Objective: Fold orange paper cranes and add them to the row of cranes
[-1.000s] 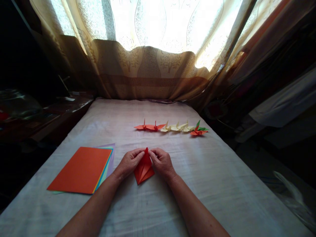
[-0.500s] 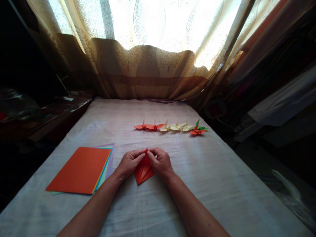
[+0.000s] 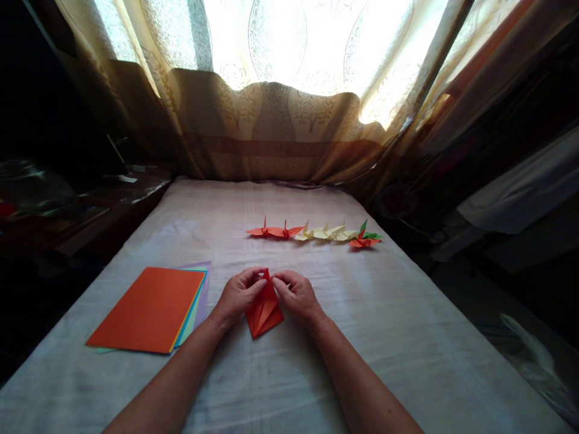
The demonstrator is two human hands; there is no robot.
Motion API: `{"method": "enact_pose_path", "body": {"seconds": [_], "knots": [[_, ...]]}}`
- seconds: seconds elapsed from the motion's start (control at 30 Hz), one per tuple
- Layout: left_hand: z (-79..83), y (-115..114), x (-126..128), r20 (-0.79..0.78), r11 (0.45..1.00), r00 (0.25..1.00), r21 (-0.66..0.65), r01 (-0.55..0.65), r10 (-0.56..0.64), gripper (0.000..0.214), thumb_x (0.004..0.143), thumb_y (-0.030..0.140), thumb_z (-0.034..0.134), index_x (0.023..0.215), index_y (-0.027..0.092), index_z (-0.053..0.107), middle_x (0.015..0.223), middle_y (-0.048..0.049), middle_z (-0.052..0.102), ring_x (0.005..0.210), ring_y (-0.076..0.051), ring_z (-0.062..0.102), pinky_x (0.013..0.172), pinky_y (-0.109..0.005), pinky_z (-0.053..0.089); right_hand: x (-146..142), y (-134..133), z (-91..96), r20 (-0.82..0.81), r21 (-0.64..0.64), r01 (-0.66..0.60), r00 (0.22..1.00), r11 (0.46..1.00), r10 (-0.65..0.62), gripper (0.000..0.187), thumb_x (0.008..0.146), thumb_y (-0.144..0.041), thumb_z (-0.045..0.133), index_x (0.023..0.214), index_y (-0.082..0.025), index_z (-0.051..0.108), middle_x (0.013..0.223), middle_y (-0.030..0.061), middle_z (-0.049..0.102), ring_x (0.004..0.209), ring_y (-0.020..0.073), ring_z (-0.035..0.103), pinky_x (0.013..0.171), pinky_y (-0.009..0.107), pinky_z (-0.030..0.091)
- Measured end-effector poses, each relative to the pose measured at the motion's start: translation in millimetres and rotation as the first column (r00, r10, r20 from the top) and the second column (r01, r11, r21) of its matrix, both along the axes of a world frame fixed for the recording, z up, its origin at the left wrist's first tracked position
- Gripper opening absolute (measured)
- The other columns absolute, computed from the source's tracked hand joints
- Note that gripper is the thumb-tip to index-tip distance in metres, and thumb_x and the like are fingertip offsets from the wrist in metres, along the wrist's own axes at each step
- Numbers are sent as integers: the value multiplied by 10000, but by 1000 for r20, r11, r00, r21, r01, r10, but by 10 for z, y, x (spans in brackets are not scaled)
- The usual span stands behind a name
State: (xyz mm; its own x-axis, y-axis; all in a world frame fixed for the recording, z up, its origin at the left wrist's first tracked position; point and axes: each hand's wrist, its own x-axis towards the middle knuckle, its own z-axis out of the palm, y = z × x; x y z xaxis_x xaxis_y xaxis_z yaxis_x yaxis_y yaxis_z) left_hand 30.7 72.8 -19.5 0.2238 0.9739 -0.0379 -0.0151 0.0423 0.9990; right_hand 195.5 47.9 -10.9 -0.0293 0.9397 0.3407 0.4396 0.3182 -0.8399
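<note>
A folded red origami paper [image 3: 265, 309], shaped like a kite with creased flaps, lies between my hands with its narrow tip pointing away from me. My left hand [image 3: 239, 295] pinches its left edge near the tip, thumb on top. On the other side my right hand [image 3: 296, 295] has thumb and fingers closed at the right edge close to the tip. Fingers partly cover the upper sides of the paper. The lower point rests toward me on the white sheet.
Left of my hands lies a stack of coloured paper [image 3: 147, 310], orange on top. Farther back, a row of folded paper cranes [image 3: 323, 232] in red, cream, green and orange stands on the white cloth [image 3: 217, 211]. A patterned curtain [image 3: 271, 126] hangs behind.
My right thumb and fingers have shifted slightly off the tip, so more of the red paper's upper part shows. The view has moved a little.
</note>
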Motion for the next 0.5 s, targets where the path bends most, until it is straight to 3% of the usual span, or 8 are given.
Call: {"method": "enact_pose_path", "body": {"seconds": [0.27, 0.5], "knots": [[57, -32, 0, -39, 1000, 999, 20, 20, -20, 415, 664, 446, 745, 959, 158, 697, 846, -36, 732, 768, -180, 662, 724, -272, 513, -54, -23, 10, 12, -22, 63, 998, 998, -63, 174, 808, -302, 564, 757, -208, 702, 722, 18, 698, 637, 141, 602, 628, 243, 468], [113, -10, 15, -79, 995, 995, 86, 60, -53, 372, 680, 506, 722, 833, 169, 683, 776, -18, 700, 725, -164, 627, 688, -252, 491, -71, -36, 17, 140, -9, 137, 981, 991, -134, 148, 805, -276, 574, 732, -221, 690, 712, 7, 690, 620, 133, 584, 632, 240, 447]]}}
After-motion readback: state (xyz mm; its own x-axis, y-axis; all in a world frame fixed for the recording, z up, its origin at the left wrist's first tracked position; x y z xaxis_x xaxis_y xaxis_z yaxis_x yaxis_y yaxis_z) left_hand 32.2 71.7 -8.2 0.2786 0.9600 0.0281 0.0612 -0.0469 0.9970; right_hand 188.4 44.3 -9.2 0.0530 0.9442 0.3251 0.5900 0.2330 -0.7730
